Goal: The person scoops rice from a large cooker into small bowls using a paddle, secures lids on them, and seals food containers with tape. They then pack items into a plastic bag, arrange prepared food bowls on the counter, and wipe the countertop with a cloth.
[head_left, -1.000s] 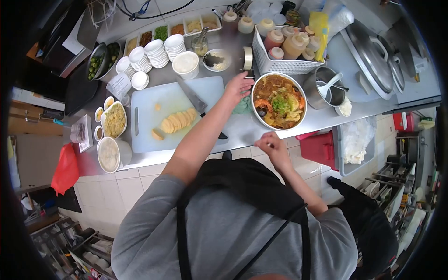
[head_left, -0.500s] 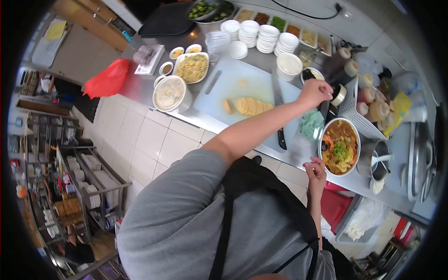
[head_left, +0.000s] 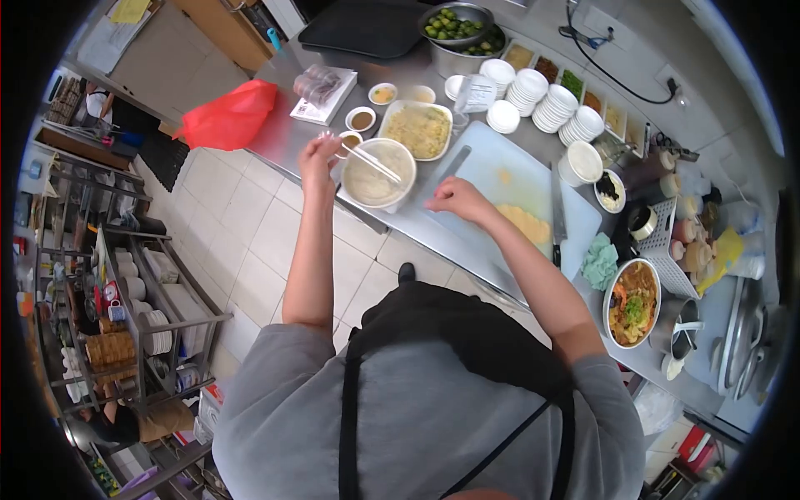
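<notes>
White strip crosses pale tub, upper centre

Left hand pinches the strip's end; right hand curls closed over the cutting board. Sauce cups and a filled dish crowd the tub; red plastic lies upper left.

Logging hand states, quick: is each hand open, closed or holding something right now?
Left hand: fingers bent near the white tub; whether it holds anything cannot be told.
Right hand: curled closed, nothing visibly held.

One head-worn camera looks forward and steeply down onto the counter.
</notes>
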`<action>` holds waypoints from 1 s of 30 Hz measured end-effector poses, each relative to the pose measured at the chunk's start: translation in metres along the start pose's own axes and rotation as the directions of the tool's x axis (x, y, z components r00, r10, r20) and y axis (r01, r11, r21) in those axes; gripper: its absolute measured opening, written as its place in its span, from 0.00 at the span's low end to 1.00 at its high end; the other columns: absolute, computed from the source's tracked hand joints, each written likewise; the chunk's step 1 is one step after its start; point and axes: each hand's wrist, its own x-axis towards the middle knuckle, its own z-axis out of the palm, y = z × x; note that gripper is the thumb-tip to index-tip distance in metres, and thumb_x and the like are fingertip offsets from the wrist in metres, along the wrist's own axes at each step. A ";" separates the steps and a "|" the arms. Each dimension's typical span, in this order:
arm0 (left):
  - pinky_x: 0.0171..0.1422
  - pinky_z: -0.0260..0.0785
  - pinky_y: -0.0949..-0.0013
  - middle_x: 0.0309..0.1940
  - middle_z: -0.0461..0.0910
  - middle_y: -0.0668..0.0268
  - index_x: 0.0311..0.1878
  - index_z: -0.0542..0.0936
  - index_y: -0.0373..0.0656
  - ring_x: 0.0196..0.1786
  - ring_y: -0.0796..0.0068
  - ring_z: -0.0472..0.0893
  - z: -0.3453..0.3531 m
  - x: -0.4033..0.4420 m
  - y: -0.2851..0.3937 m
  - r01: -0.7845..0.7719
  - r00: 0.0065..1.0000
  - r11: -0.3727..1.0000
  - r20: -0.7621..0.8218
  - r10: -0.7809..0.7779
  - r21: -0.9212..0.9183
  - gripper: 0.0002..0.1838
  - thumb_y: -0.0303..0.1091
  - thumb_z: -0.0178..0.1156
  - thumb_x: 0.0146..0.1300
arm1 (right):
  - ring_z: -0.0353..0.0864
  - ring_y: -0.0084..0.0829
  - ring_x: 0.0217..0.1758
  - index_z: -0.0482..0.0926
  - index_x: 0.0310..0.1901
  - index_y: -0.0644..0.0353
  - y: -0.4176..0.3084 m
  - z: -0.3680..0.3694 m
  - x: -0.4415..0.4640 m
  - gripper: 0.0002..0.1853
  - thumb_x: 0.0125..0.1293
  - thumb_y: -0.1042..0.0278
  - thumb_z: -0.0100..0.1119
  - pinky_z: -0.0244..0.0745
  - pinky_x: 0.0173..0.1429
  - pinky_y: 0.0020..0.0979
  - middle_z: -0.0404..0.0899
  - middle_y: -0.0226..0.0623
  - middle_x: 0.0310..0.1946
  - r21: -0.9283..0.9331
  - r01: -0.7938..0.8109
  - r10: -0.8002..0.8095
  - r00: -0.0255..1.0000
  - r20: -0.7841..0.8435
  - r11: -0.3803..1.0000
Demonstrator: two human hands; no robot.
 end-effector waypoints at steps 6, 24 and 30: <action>0.17 0.60 0.78 0.22 0.77 0.69 0.30 0.75 0.46 0.19 0.82 0.73 -0.027 0.040 -0.105 0.210 0.974 0.976 0.077 -0.215 0.066 0.01 0.29 0.55 0.55 | 0.72 0.29 0.44 0.80 0.28 0.64 0.017 0.019 0.071 0.11 0.45 0.67 0.68 0.67 0.47 0.28 0.73 0.37 0.43 -0.085 0.022 0.000 0.967 0.256 0.996; 0.20 0.65 0.76 0.24 0.77 0.64 0.38 0.74 0.38 0.22 0.78 0.76 -0.027 0.036 -0.098 0.365 0.866 0.911 0.288 -0.409 0.194 0.11 0.34 0.59 0.55 | 0.76 0.43 0.38 0.78 0.36 0.56 -0.016 0.044 0.061 0.19 0.39 0.61 0.67 0.73 0.40 0.39 0.77 0.41 0.35 -0.480 0.071 -0.141 0.984 -0.111 0.874; 0.19 0.61 0.77 0.20 0.72 0.71 0.32 0.75 0.41 0.19 0.84 0.69 -0.039 0.057 -0.063 0.237 0.929 0.915 0.199 -0.312 0.326 0.07 0.35 0.57 0.56 | 0.75 0.39 0.35 0.77 0.31 0.57 -0.027 0.025 0.038 0.12 0.44 0.63 0.66 0.72 0.39 0.37 0.74 0.38 0.31 -0.468 0.180 -0.257 0.960 -0.106 0.865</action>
